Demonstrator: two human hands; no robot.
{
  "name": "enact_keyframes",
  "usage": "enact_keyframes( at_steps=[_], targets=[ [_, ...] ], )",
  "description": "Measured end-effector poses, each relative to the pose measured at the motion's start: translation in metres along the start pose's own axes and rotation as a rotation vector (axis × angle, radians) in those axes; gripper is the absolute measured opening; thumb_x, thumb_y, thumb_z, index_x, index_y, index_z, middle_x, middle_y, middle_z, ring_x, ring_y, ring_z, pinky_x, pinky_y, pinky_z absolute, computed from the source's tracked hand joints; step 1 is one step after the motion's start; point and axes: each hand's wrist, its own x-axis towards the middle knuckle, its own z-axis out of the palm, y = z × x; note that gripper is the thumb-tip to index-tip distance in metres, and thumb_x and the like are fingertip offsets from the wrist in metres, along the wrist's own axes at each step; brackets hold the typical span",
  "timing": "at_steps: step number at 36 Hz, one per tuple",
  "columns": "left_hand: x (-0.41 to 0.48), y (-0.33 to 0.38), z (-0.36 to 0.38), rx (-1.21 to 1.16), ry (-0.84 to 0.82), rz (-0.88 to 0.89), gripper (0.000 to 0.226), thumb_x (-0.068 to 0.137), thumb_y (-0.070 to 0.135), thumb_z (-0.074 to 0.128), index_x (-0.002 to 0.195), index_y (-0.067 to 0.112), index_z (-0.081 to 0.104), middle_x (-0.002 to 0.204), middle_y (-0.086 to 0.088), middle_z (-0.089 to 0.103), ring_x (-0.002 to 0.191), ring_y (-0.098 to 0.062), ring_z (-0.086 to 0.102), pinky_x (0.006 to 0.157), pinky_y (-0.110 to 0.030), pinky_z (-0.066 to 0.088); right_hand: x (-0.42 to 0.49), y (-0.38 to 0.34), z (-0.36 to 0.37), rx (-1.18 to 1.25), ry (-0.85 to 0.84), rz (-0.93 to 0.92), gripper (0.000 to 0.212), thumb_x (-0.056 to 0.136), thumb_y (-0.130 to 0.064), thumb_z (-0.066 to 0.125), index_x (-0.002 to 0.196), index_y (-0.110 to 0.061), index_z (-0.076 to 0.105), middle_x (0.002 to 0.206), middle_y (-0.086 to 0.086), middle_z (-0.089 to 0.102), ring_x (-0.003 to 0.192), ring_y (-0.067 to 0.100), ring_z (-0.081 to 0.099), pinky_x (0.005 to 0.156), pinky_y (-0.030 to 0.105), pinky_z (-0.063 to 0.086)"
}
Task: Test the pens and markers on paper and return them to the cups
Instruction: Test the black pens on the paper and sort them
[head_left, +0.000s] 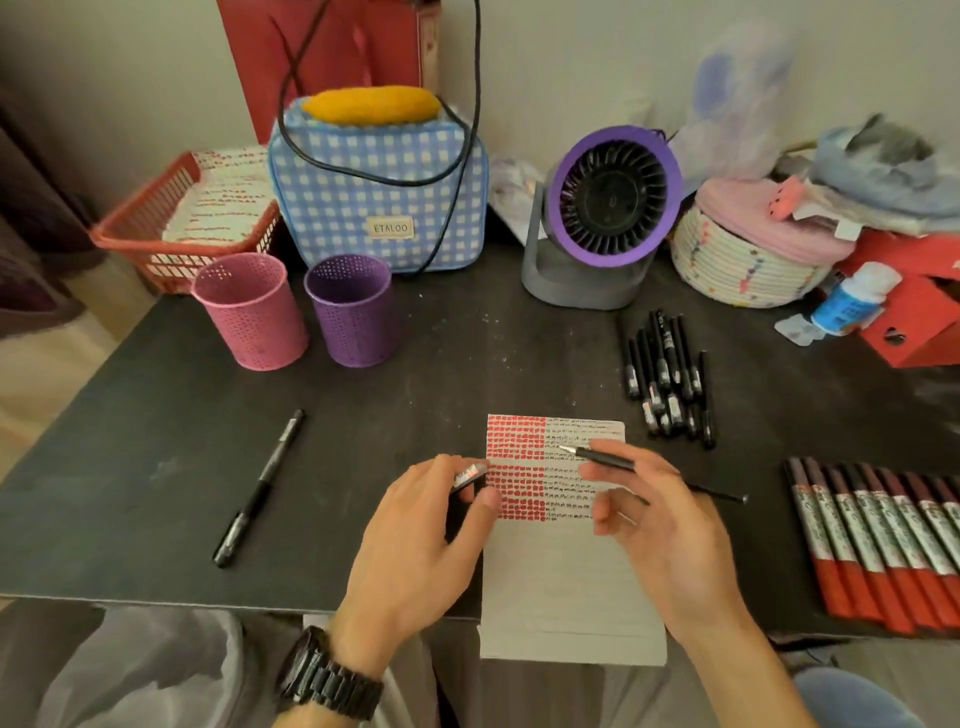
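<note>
Head view. Dark, matte table (415, 395), speckled with pale flecks. A white sheet of paper (561, 587) lies at the near edge and overhangs it; its upper part carries blocks of red dabs on the left and rows of fine black scribbles on the right.

Right hand (665, 525) pinches a slim black pen (608, 458) between thumb and fingers, over the scribbled rows. The pen's long axis runs from far-left to near-right, with the pale metal tip pointing far-left and the thin tail sticking out past the hand. Whether the tip touches the paper, cannot tell.

Left hand (421, 535) has its fingers curled, thumb and forefinger clamped on a short black cap (470, 475) (red-and-white label on it), at the sheet's left edge.

Two perforated metal cups stand upright and side by side at far left: pink cup (249, 312), purple cup (350, 312).

A lone black pen (260, 486) lies flat, left of the paper, angled far-right to near-left. A loose pile of black pens (667, 374) lies just beyond the paper's far-right corner, mostly pointing away from the viewer. A tight row of red-capped markers (883, 540) lies at right, caps toward the near edge.
</note>
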Motion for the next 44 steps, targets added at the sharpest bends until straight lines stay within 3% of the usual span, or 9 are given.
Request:
enact_keyframes(
  at_steps=[3, 7, 10, 12, 15, 20, 33, 40, 44],
  targets=[
    [-0.003, 0.000, -0.002, -0.117, 0.024, -0.028, 0.056, 0.099, 0.070, 0.012, 0.098, 0.035, 0.057, 0.102, 0.024, 0.057, 0.103, -0.006, 0.056, 0.081, -0.018, 0.040, -0.005, 0.007, 0.001, -0.016, 0.021, -0.022, 0.024, 0.091, -0.021, 0.053, 0.089, -0.019, 0.077, 0.090, 0.027, 0.073, 0.059, 0.023, 0.061, 0.052, 0.029, 0.052],
    [0.000, -0.001, -0.004, -0.116, 0.042, -0.045, 0.048, 0.099, 0.067, 0.020, 0.097, 0.040, 0.059, 0.103, 0.027, 0.060, 0.103, -0.006, 0.057, 0.081, -0.021, 0.042, -0.005, 0.011, -0.002, -0.001, 0.040, -0.062, 0.011, 0.083, -0.027, 0.069, 0.081, -0.019, 0.075, 0.079, 0.026, 0.072, 0.056, 0.021, 0.059, 0.050, 0.027, 0.050],
    [0.005, 0.000, -0.007, -0.096, 0.058, -0.047, 0.032, 0.094, 0.072, 0.032, 0.105, 0.054, 0.056, 0.109, 0.035, 0.060, 0.103, -0.001, 0.057, 0.077, -0.011, 0.041, -0.004, 0.014, -0.007, -0.012, 0.010, -0.091, 0.045, 0.068, -0.045, 0.089, 0.091, -0.009, 0.079, 0.076, 0.020, 0.071, 0.059, 0.017, 0.060, 0.052, 0.025, 0.050],
    [0.006, 0.000, -0.008, -0.129, 0.061, -0.036, 0.029, 0.092, 0.069, 0.041, 0.112, 0.055, 0.058, 0.112, 0.036, 0.061, 0.106, -0.001, 0.059, 0.081, -0.010, 0.043, -0.004, 0.016, -0.008, -0.032, 0.012, -0.104, 0.061, 0.059, -0.054, 0.094, 0.094, -0.006, 0.079, 0.076, 0.019, 0.071, 0.060, 0.016, 0.059, 0.053, 0.024, 0.050],
    [0.006, -0.001, -0.008, -0.200, 0.058, -0.038, 0.034, 0.088, 0.062, 0.050, 0.113, 0.045, 0.066, 0.111, 0.031, 0.065, 0.103, -0.003, 0.063, 0.085, -0.018, 0.050, -0.003, 0.018, -0.010, -0.059, 0.005, -0.129, 0.064, 0.059, -0.056, 0.093, 0.094, -0.006, 0.079, 0.076, 0.018, 0.071, 0.060, 0.016, 0.059, 0.053, 0.023, 0.050],
    [0.005, -0.003, -0.009, -0.250, 0.074, -0.018, 0.022, 0.089, 0.042, 0.066, 0.111, 0.041, 0.071, 0.108, 0.026, 0.068, 0.099, -0.007, 0.065, 0.085, -0.014, 0.050, -0.004, 0.020, -0.009, -0.115, -0.020, -0.152, 0.061, 0.062, -0.057, 0.091, 0.095, -0.008, 0.079, 0.077, 0.020, 0.072, 0.061, 0.017, 0.060, 0.055, 0.023, 0.051],
    [0.009, -0.004, -0.014, -0.305, 0.064, 0.002, 0.023, 0.087, 0.041, 0.069, 0.109, 0.040, 0.074, 0.108, 0.021, 0.070, 0.095, -0.014, 0.068, 0.084, -0.018, 0.053, 0.000, 0.020, -0.008, -0.125, -0.057, -0.182, 0.055, 0.066, -0.054, 0.089, 0.096, -0.010, 0.079, 0.079, 0.020, 0.071, 0.063, 0.019, 0.061, 0.057, 0.025, 0.051],
    [0.002, -0.006, -0.009, -0.325, 0.046, -0.016, 0.026, 0.086, 0.044, 0.068, 0.110, 0.037, 0.074, 0.109, 0.021, 0.070, 0.096, -0.013, 0.069, 0.086, -0.021, 0.054, -0.005, 0.023, -0.012, -0.157, -0.069, -0.175, 0.035, 0.074, -0.039, 0.085, 0.096, -0.012, 0.079, 0.078, 0.018, 0.072, 0.064, 0.019, 0.062, 0.057, 0.026, 0.051],
    [0.004, -0.006, -0.011, -0.319, 0.048, -0.010, 0.024, 0.086, 0.042, 0.069, 0.110, 0.038, 0.074, 0.108, 0.021, 0.071, 0.096, -0.015, 0.068, 0.085, -0.024, 0.055, -0.003, 0.023, -0.010, -0.169, -0.053, -0.170, 0.044, 0.071, -0.048, 0.087, 0.095, -0.011, 0.080, 0.078, 0.018, 0.073, 0.063, 0.019, 0.061, 0.057, 0.026, 0.050]
  ],
)
